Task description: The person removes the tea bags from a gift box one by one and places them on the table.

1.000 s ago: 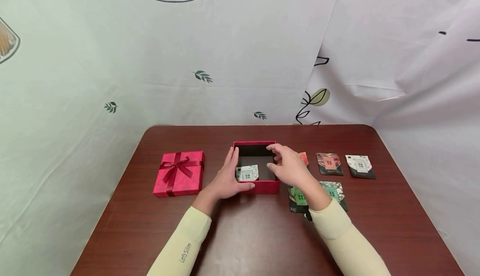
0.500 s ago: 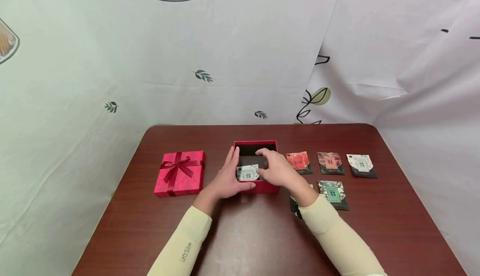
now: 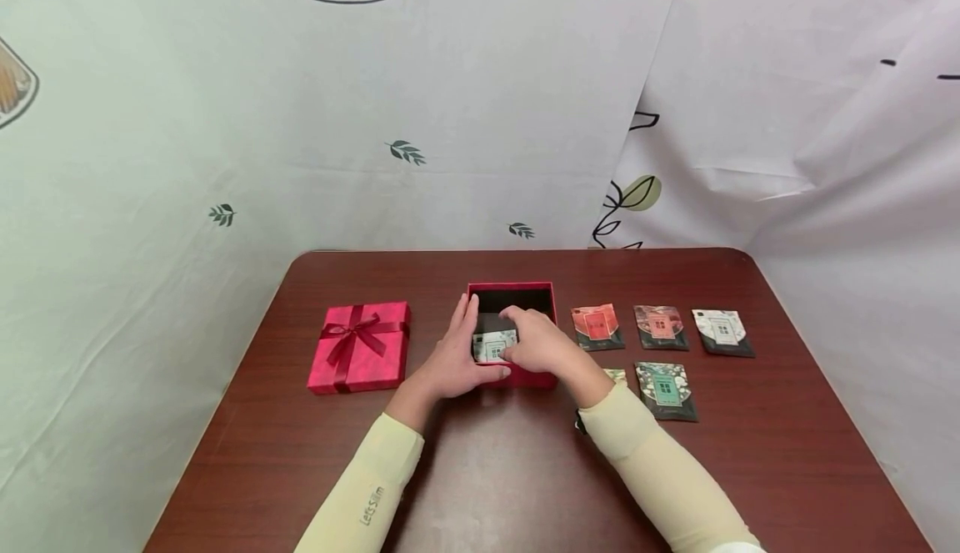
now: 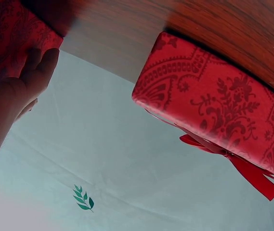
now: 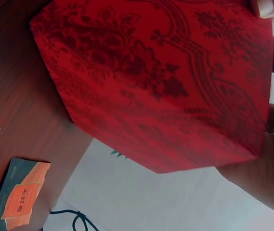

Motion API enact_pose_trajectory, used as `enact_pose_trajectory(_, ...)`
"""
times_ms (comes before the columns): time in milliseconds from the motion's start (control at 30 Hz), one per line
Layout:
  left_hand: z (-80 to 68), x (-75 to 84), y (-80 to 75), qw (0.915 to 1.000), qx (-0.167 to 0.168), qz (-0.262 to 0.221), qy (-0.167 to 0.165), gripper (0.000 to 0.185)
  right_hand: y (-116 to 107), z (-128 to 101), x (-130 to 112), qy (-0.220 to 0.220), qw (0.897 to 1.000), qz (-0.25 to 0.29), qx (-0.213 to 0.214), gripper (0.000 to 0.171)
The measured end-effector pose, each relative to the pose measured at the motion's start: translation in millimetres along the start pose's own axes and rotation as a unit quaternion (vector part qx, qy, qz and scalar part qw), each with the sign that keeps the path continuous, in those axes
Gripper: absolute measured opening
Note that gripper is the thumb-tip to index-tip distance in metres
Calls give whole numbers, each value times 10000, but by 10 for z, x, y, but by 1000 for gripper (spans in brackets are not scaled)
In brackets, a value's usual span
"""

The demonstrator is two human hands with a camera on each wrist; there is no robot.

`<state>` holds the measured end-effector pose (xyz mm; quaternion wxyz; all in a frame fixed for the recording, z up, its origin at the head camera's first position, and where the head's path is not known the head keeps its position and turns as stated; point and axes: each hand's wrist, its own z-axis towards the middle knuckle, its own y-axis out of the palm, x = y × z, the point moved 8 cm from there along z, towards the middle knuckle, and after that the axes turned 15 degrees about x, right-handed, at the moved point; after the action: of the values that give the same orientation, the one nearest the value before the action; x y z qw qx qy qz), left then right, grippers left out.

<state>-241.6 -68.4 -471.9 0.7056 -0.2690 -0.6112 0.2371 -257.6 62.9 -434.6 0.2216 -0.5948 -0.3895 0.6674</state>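
A red patterned gift box [image 3: 534, 378] without its lid stands mid-table, its inside dark. Inside it, at the front left, lies a white floral sachet [image 3: 487, 343], partly hidden. My left hand [image 3: 450, 361] rests along the box's left wall with straight fingers, the thumb along the front wall. In the left wrist view its fingers [image 4: 44, 67] lie against the box's side. My right hand [image 3: 538, 343] reaches over the right wall into the box, fingers bent loosely, thumb at the sachet's right part. Whether the thumb touches it cannot be told.
A red lid [image 3: 378, 369] with a ribbon bow lies left of the box. To the right lie an orange sachet [image 3: 597, 326], a brownish-red one [image 3: 660, 327], a white one [image 3: 723, 333] and a green one [image 3: 666, 390]. My right forearm partly covers another sachet [image 3: 617, 376].
My right hand has moved left and slightly down inside the box, from its right side to the sachet, which now shows less. The left hand has stayed in place.
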Motion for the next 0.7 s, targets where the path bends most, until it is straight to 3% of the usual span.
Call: enact_pose_trajectory(700, -4, 4, -3, 10000, -30, -45, 44, 125, 224, 135, 76, 258, 9985, -160, -458, 69)
